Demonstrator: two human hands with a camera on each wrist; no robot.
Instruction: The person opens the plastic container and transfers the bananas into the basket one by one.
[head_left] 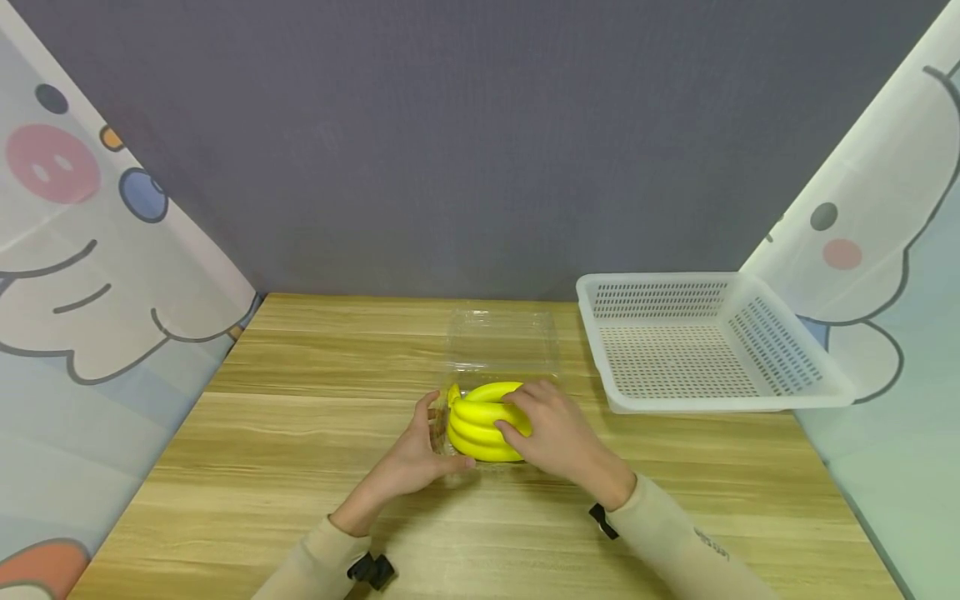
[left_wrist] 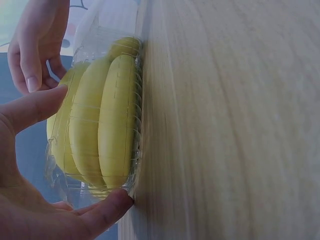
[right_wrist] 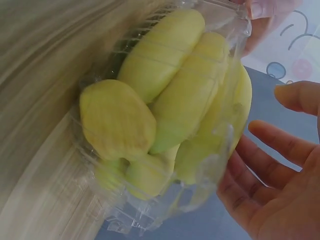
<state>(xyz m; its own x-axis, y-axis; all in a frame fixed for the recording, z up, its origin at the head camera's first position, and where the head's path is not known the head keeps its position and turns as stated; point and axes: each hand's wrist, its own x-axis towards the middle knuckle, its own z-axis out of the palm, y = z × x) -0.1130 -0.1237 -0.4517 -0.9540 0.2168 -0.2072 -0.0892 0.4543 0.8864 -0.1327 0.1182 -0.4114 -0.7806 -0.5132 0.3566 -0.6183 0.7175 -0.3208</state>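
Note:
A clear plastic clamshell box (head_left: 502, 337) lies on the table with its lid folded back. In its base sits a bunch of yellow bananas (head_left: 480, 432), the stem pointing to the left. My left hand (head_left: 416, 454) holds the box's left end, thumb along the near side and the other fingers round the end. My right hand (head_left: 558, 425) is over the right end of the bananas. In the right wrist view its fingers (right_wrist: 272, 170) are spread beside the bunch. A rounded yellow piece (right_wrist: 117, 120) shows at the box's right end; its kind is unclear.
A white perforated plastic basket (head_left: 675, 358) stands at the back right of the wooden table (head_left: 300, 417). Behind the table rises a grey panel (head_left: 450, 150). Cartoon-printed curtains (head_left: 97, 250) flank both sides.

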